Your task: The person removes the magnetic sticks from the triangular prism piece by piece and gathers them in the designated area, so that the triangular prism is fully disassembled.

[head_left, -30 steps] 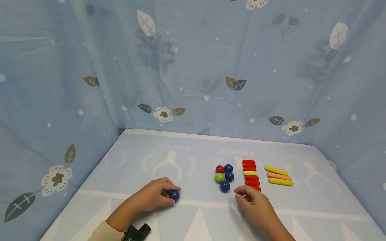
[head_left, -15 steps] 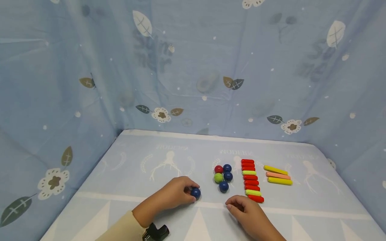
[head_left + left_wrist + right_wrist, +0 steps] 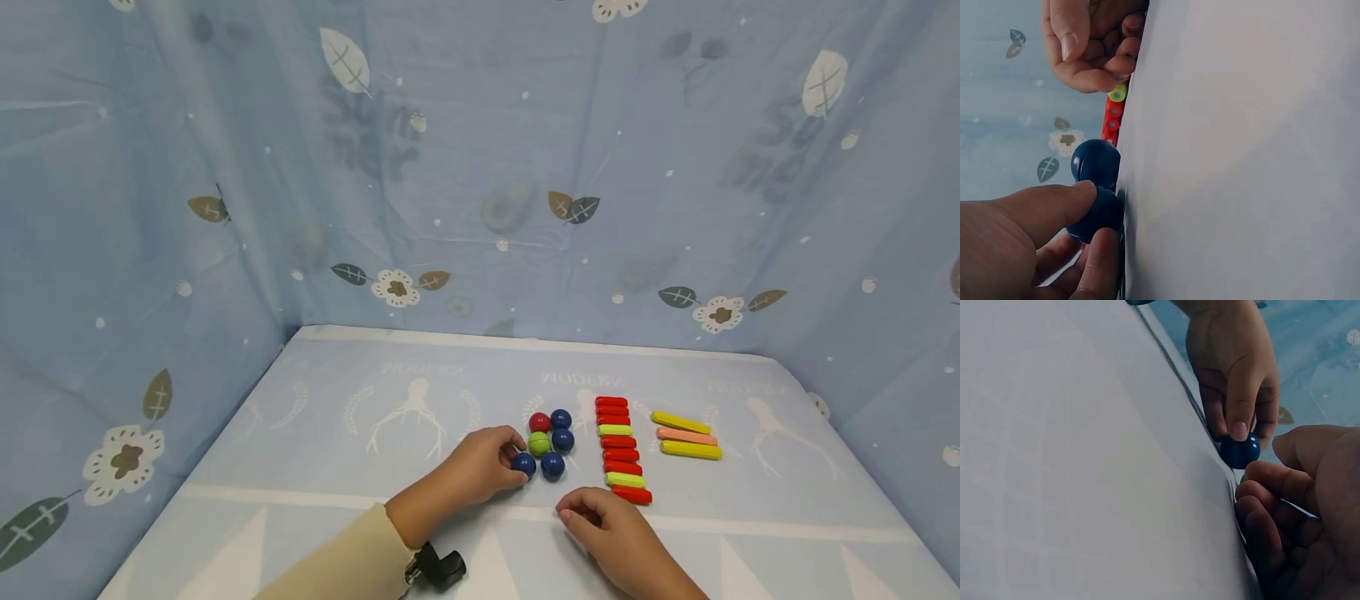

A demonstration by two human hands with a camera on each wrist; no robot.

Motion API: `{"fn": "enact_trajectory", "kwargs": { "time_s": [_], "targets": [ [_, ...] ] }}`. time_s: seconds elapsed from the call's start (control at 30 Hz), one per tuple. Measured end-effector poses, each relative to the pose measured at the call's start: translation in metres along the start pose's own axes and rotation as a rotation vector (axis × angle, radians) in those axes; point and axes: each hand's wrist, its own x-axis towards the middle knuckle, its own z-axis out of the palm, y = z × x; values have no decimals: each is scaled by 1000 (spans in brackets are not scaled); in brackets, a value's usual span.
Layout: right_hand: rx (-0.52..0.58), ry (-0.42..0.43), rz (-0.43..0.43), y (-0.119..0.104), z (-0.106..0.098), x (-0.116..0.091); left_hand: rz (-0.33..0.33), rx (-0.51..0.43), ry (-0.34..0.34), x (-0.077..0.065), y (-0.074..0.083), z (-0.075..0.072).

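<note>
With thumb and fingers, my left hand (image 3: 482, 463) pinches a dark blue ball (image 3: 524, 466) on the table, at the front left of a small cluster of balls. Directly right of it is another blue ball (image 3: 552, 467); the left wrist view shows the held ball (image 3: 1100, 215) against that neighbour (image 3: 1094, 162). A green ball (image 3: 539, 444), a red ball (image 3: 540, 423) and two more blue balls (image 3: 562, 440) make up the rest. My right hand (image 3: 613, 528) rests on the table in front of the cluster, fingers loosely curled, holding nothing.
A column of short red and yellow-green sticks (image 3: 618, 442) lies right of the balls, close to my right hand. Farther right are two yellow sticks (image 3: 691, 450) and an orange one (image 3: 687, 436). Blue patterned cloth (image 3: 465, 167) walls in the table (image 3: 315, 400).
My left hand has moved right with the blue ball, bringing it to the cluster. The right hand has drawn back toward the front, uncovering the nearest sticks.
</note>
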Motion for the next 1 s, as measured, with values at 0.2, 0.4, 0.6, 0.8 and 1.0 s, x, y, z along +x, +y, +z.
{"fn": "enact_trajectory", "kwargs": {
  "time_s": [0.2, 0.4, 0.6, 0.8, 1.0],
  "targets": [
    [1, 1, -3, 0, -2, -2, -20, -35, 12, 2, 2, 2],
    [-2, 4, -3, 0, -1, -2, -18, -35, 6, 1, 0, 2],
    [-3, 7, 0, 0, -2, -2, -26, -54, 3, 0, -2, 3],
    [11, -7, -4, 0, -3, 0, -82, -83, 7, -2, -2, 0],
    [29, 12, 25, -5, -10, -2, -83, -9, 44, -22, 0, -12]
  ]
}}
